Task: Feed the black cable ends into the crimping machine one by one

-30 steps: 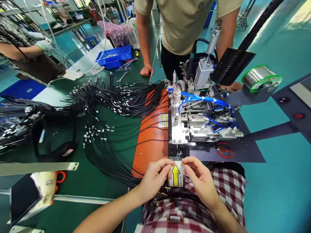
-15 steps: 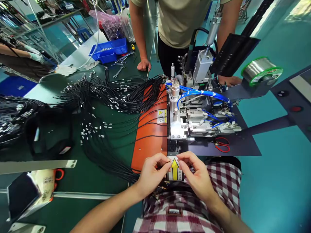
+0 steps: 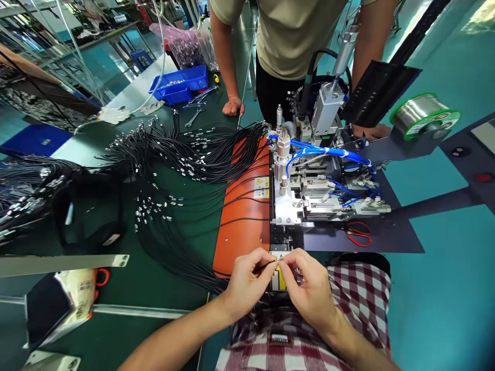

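Note:
Just in front of my lap, my left hand [image 3: 251, 275] pinches a thin black cable [image 3: 264, 266] between thumb and fingertips. Fingertip to fingertip with it, my right hand [image 3: 309, 281] is closed in a pinch on the cable's small end, whose detail is too fine to make out. Under both hands lies a label with a yellow arrow [image 3: 281, 281], partly covered by the fingers. Beyond them stands a machine with metal clamps [image 3: 286, 206], and an orange curved cover [image 3: 242, 232] adjoins its left side with several black cables across it.
Bundles of black cables with metal ends [image 3: 185, 154] spread over the green table. Red-handled scissors [image 3: 359, 234] rest right of the machine, below a solder wire spool [image 3: 423, 116]. Behind the machine a person [image 3: 301, 36] leans on both hands. Blue bins [image 3: 180, 82] stand at the back.
My hands have drawn together until their fingertips meet, covering more of the arrow label. The whole view has shifted slightly, with things appearing a little farther right and lower.

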A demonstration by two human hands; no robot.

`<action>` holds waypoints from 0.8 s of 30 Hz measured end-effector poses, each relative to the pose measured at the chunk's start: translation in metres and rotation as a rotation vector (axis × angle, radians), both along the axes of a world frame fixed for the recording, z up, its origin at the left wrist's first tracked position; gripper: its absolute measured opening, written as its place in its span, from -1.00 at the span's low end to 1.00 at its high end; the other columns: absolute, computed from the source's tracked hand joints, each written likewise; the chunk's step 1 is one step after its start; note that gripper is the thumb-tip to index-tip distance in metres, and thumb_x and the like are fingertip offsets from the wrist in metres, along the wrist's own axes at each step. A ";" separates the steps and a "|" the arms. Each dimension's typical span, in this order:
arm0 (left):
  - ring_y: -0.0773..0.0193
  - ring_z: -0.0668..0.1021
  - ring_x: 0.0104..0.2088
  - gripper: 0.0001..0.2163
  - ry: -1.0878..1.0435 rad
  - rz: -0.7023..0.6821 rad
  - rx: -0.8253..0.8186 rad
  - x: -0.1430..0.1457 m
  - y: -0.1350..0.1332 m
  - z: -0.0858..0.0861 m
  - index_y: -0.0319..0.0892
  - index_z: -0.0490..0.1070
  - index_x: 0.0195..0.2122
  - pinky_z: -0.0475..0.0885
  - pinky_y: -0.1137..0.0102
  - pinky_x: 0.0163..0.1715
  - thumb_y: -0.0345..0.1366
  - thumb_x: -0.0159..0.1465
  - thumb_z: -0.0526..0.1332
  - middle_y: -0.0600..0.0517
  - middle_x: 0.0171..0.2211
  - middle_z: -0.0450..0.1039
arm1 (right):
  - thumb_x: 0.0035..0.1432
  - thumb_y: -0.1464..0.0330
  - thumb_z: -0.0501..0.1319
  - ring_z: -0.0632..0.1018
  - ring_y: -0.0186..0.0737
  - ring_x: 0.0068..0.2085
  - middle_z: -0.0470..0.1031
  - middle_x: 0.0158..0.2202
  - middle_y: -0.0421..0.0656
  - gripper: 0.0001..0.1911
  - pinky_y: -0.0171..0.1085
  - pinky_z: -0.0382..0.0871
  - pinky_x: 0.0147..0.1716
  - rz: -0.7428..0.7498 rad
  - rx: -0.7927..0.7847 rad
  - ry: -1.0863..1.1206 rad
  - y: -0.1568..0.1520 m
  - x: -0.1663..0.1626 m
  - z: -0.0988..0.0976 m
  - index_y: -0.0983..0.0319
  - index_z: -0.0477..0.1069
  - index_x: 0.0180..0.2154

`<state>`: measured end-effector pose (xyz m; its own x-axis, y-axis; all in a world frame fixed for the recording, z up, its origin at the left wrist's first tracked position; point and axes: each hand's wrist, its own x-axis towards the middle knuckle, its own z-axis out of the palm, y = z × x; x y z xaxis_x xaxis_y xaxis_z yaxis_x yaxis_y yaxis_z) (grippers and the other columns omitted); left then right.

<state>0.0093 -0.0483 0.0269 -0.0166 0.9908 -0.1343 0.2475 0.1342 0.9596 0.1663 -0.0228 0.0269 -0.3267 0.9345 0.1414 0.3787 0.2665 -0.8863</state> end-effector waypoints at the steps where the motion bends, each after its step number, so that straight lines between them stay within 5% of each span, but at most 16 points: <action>1: 0.38 0.42 -0.47 -0.85 -0.003 -0.002 -0.001 0.001 0.000 0.000 -0.24 0.40 -0.40 0.33 0.50 -0.45 -0.28 0.27 0.17 0.06 -0.49 0.40 | 0.23 0.42 0.14 0.42 -0.24 -0.38 0.43 -0.42 -0.17 -0.88 -0.25 0.26 -0.35 -0.001 0.047 -0.029 -0.001 0.001 -0.001 0.20 0.34 -0.39; 12: 0.41 0.43 -0.59 -0.78 -0.151 0.027 -0.161 0.000 0.008 0.002 -0.23 0.39 -0.32 0.30 0.53 -0.57 -0.15 0.28 0.16 0.10 -0.60 0.39 | 0.24 0.43 0.12 0.46 -0.23 -0.35 0.43 -0.37 -0.15 -0.91 -0.24 0.34 -0.32 -0.047 0.003 0.036 0.002 0.015 -0.001 0.19 0.37 -0.33; 17: 0.42 0.42 -0.59 -0.77 -0.180 0.013 -0.183 -0.001 0.009 0.006 -0.23 0.39 -0.31 0.27 0.55 -0.61 -0.14 0.28 0.17 0.10 -0.59 0.39 | 0.24 0.44 0.13 0.48 -0.20 -0.28 0.45 -0.27 -0.10 -0.78 -0.20 0.39 -0.27 -0.013 0.073 0.016 0.006 0.010 0.000 0.18 0.39 -0.07; 24: 0.45 0.39 -0.62 -0.76 -0.171 0.002 -0.187 -0.001 0.009 0.005 -0.23 0.38 -0.34 0.24 0.56 -0.63 -0.13 0.27 0.18 0.10 -0.57 0.40 | 0.22 0.44 0.13 0.50 -0.20 -0.31 0.49 -0.25 -0.06 -0.74 -0.20 0.39 -0.31 0.004 0.225 -0.110 0.007 0.007 -0.004 0.18 0.43 -0.05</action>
<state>0.0080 -0.0394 0.0319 0.0200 0.9486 -0.3159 0.0834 0.3133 0.9460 0.1731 -0.0162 0.0227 -0.3554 0.8819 0.3096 0.4679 0.4546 -0.7579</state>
